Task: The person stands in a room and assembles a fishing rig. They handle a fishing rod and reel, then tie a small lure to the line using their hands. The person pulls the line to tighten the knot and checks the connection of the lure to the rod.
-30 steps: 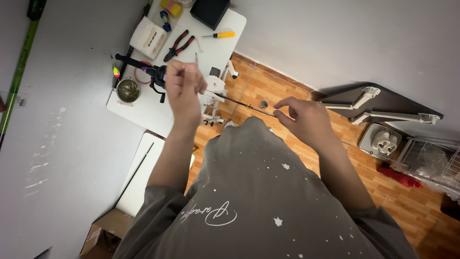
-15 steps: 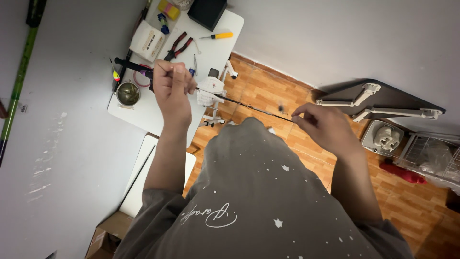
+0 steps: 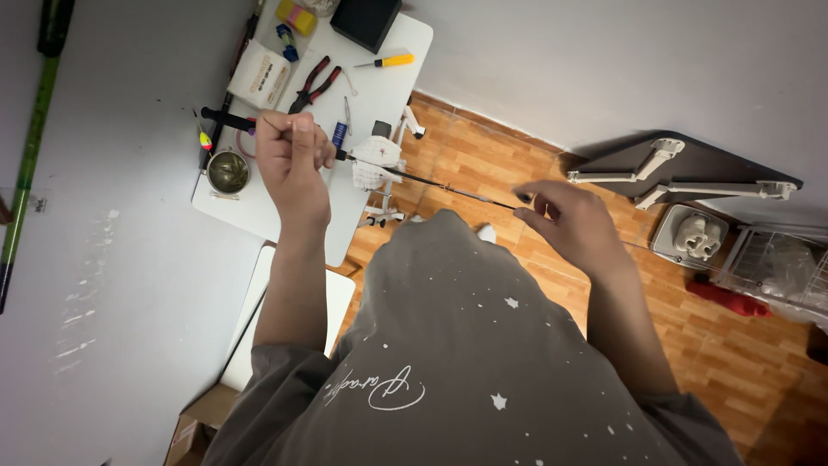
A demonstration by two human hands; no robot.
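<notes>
My left hand (image 3: 291, 160) is closed around a thin black rod (image 3: 431, 183) near its thicker black handle (image 3: 226, 118), above a white table (image 3: 392, 95). My right hand (image 3: 569, 220) pinches the same rod further along its slim part, over the wooden floor. The rod runs nearly straight between both hands. A very fine section seems to continue past my right hand to the right. My grey shirt (image 3: 466, 362) fills the lower part of the view.
On the table lie red-handled pliers (image 3: 310, 85), a yellow-handled screwdriver (image 3: 392, 60), a white box (image 3: 260, 76), a round metal tin (image 3: 228, 171) and a black box (image 3: 366, 19). A folded dark table (image 3: 681, 164), a wire basket (image 3: 776, 267) and a green pole (image 3: 30, 147) stand around.
My hands have drawn apart along the rod: the left went left towards the handle, the right slid right. The view shifted slightly.
</notes>
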